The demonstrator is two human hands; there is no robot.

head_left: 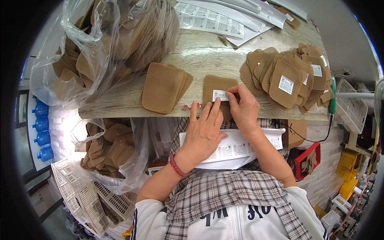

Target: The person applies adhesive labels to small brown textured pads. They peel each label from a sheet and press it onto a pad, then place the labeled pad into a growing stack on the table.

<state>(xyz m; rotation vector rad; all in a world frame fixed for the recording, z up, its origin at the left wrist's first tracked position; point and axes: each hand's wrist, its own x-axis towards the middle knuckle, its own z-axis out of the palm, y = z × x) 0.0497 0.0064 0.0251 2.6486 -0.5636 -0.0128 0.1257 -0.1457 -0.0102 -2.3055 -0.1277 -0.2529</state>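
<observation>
A brown textured pad with rounded corners (pixel 215 83) lies at the table's front edge. On it sits a small white printed label (pixel 219 95). My right hand (pixel 245 109) pinches the label's right edge between thumb and fingers. With its fingers stretched out, my left hand (pixel 203 134) rests at the table edge, fingertips touching the label's lower side and the pad. A white sheet of printed labels (pixel 240 151) lies across my lap, below both hands. To the left is a short stack of plain brown pads (pixel 163 89). At the right spreads a pile of pads bearing white labels (pixel 286 82).
A large clear plastic bag of brown pads (pixel 116 44) takes up the table's left side. More label sheets (pixel 212 18) lie at the back. Below, at left, hang another bag of pads (pixel 110 150) and white crates (pixel 86 196). A red box (pixel 308 161) stands lower right.
</observation>
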